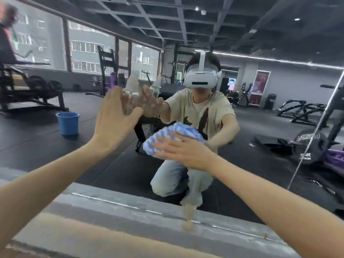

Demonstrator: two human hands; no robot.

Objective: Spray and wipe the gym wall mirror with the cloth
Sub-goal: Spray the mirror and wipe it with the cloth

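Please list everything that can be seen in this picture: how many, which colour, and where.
wall mirror: one, reflective, fills the view ahead.
spray bottle: one, clear, raised left of centre.
cloth: one, blue-and-white checked, against the mirror, centre.
bucket: one, blue, reflected, on the floor left.
weight plate: one, black, reflected, right.
ledge: one, grey, below the mirror.
left grip: one, bare hand, holds the spray bottle.
right grip: one, bare hand, flat on the cloth.

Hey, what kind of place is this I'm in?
Very likely a gym: the big wall mirror reflects a black steel squat rack, a black round weight plate and black exercise machines on dark rubber flooring.
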